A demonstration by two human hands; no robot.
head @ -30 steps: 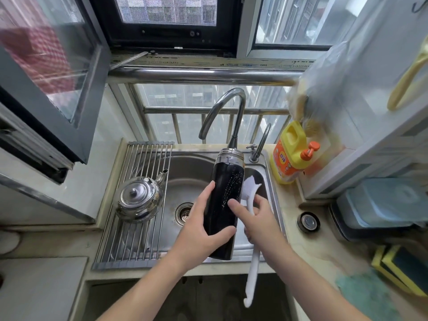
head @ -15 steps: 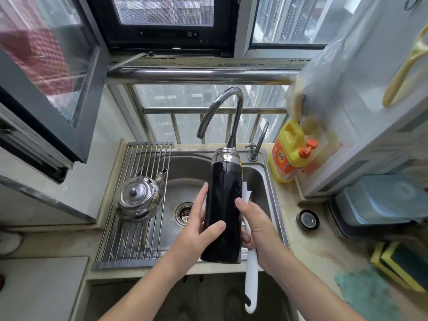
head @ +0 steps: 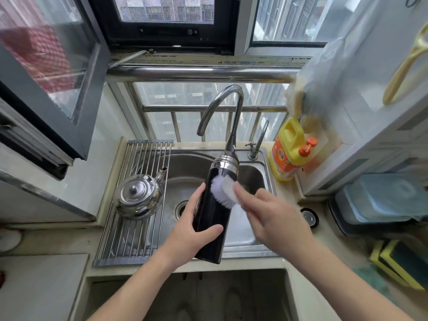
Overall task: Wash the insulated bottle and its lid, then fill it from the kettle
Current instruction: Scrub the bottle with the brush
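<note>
My left hand [head: 196, 230] grips the black insulated bottle [head: 214, 218] around its lower body, holding it tilted over the sink [head: 185, 172] with its steel neck up by the tap. My right hand [head: 268, 216] holds a white brush [head: 223, 188], whose bristles press on the bottle's upper side just below the steel collar; the handle is hidden by the hand. A round black-rimmed lid [head: 309, 217] lies on the counter right of the sink. The steel kettle [head: 139, 196] stands on the roll-up rack [head: 129, 228] over the sink's left part.
The curved tap [head: 222, 107] arches over the sink behind the bottle. A yellow detergent jug [head: 288, 154] stands at the back right. A blue-lidded container [head: 379, 198] and yellow sponges [head: 398, 262] sit on the right counter. An open window frame [head: 69, 89] juts out at upper left.
My right hand has swung the brush from behind the bottle, handle hanging down, up onto the bottle's front upper side. The left hand keeps its grip on the bottle.
</note>
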